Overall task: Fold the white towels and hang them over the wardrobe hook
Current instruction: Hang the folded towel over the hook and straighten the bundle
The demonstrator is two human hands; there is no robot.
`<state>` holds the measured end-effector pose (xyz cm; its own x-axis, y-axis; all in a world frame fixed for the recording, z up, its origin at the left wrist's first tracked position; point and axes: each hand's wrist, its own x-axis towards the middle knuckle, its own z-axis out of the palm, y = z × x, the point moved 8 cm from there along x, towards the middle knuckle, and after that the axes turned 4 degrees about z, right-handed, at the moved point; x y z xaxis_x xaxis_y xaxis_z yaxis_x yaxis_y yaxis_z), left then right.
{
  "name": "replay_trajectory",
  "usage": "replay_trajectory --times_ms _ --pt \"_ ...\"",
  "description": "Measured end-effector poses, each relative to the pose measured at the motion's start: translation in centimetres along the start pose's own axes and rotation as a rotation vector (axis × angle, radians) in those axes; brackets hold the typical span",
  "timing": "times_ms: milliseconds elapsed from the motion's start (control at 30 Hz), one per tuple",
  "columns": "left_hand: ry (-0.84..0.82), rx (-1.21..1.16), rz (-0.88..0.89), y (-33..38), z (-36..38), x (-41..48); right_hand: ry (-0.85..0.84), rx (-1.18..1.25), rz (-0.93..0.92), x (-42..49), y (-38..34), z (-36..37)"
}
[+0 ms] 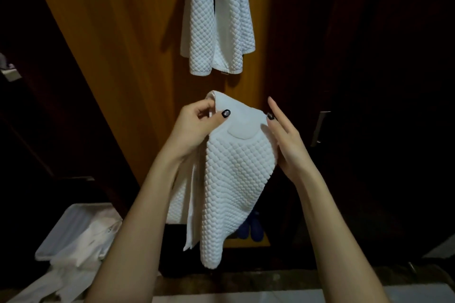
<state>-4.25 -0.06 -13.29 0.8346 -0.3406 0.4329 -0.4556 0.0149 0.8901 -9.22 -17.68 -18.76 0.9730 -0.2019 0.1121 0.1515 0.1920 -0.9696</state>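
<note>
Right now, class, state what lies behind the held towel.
Behind the held towel, blue objects, perhaps shoes, peek out at its lower right edge. Their left parts are covered.

Hanging towels (218,19) drape high on the wardrobe door (128,44), directly above a held towel (231,172). The left hand (197,128) pinches its upper left corner; the right hand (283,140) grips its right edge. A bin (53,233) of cloths (81,248) sits lower left. A door handle (320,128) lies right.
</note>
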Motion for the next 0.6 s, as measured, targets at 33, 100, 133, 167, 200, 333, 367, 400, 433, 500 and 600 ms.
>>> replay_trajectory --times_ms 33,100,133,167,200,333,367,400,433,500,600 --pt "0.001 0.021 0.005 0.3 -0.5 0.1 -0.004 0.031 0.002 0.2 -0.2 0.4" --pt "0.029 0.032 0.001 0.5 -1.4 0.4 0.021 0.081 -0.007 0.6 -0.6 1.0" --pt "0.059 0.039 -0.004 0.4 -2.0 0.4 0.048 0.079 -0.036 0.8 -1.1 1.3" --pt "0.089 0.023 -0.015 0.3 -2.3 0.2 0.064 0.068 -0.068 1.0 -1.6 1.5" --pt "0.111 -0.027 -0.032 0.1 -2.4 -0.1 0.070 0.064 -0.089 1.3 -2.0 1.9" --pt "0.013 -0.428 -0.143 -1.9 -1.2 -2.6 0.068 0.105 -0.099 2.4 -3.3 2.3" --pt "-0.025 -0.450 -0.157 -2.3 -0.8 -3.1 0.069 0.110 -0.099 2.7 -3.4 2.2" --pt "-0.059 -0.431 -0.152 -2.4 -0.5 -3.4 0.068 0.107 -0.095 3.0 -3.5 2.1" --pt "-0.077 -0.396 -0.135 -2.4 -0.3 -3.6 0.067 0.099 -0.091 3.2 -3.5 2.0" --pt "-0.033 -0.300 -0.066 -1.9 -0.3 -3.5 0.068 0.097 -0.083 3.6 -3.3 1.8" --pt "0.065 -0.230 0.045 -1.2 -0.7 -3.0 0.089 0.150 -0.069 3.9 -3.3 1.2"
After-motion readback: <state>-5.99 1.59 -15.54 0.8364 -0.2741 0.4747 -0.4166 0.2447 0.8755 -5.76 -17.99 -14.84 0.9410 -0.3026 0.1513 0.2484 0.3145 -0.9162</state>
